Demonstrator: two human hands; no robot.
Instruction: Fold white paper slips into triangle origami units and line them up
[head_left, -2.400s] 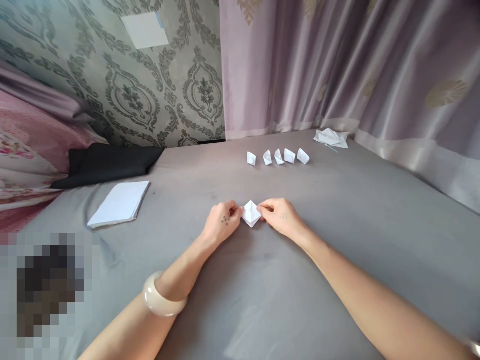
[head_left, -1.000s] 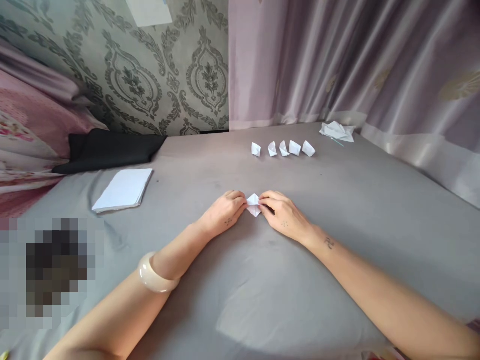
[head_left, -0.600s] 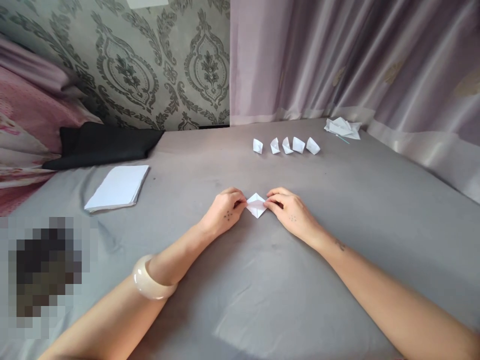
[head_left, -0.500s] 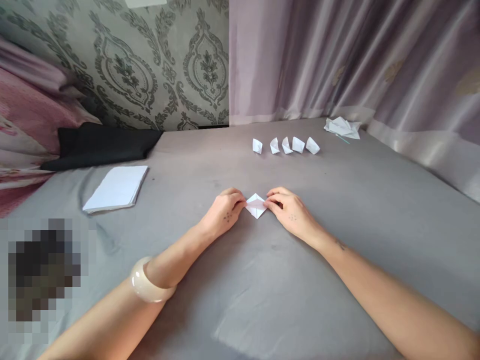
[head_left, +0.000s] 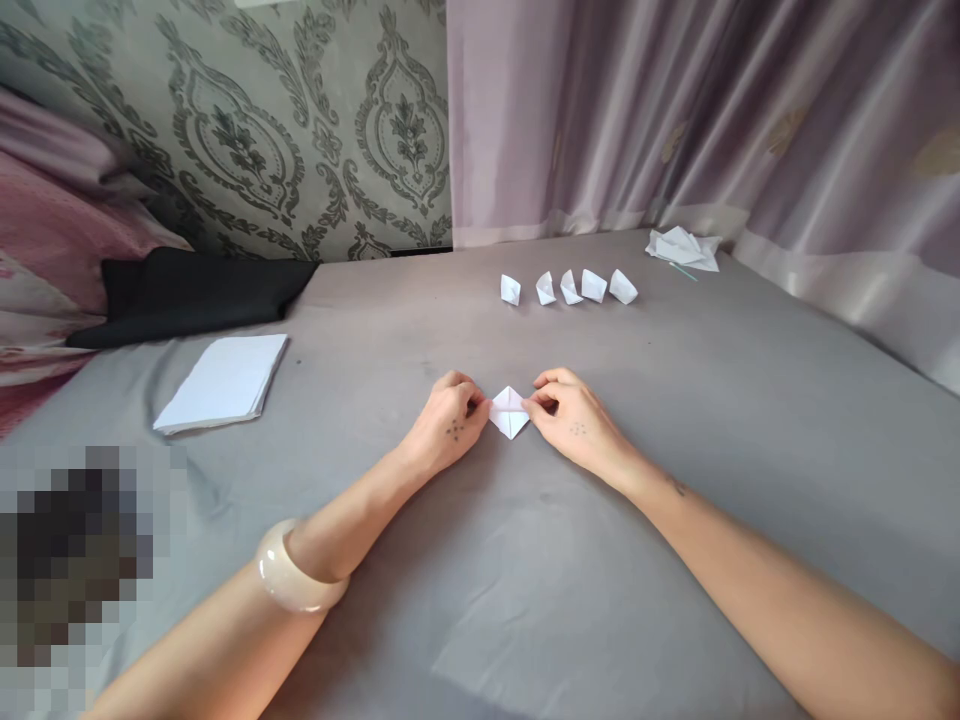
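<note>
A small diamond of folded white paper [head_left: 510, 418] lies on the grey cloth between my hands, with crease lines across its middle. My left hand [head_left: 453, 415] pinches its left corner between thumb and fingers. At the opposite corner, my right hand [head_left: 571, 417] has its thumb and fingertips closed on the paper. A pale, glossy bangle [head_left: 296, 577] circles my left wrist.
Several small folded paper shapes [head_left: 593, 286] stand in a row farther back. Paper sheets are stacked [head_left: 225, 378] at left, near a black cloth [head_left: 195, 295]. Loose paper pieces [head_left: 682, 247] and a thin stick [head_left: 683, 271] lie by the curtain [head_left: 570, 120].
The fold across the middle of the diamond looks slightly flatter, and my right fingertips sit a little farther over its corner. The whole view has shifted slightly.
</note>
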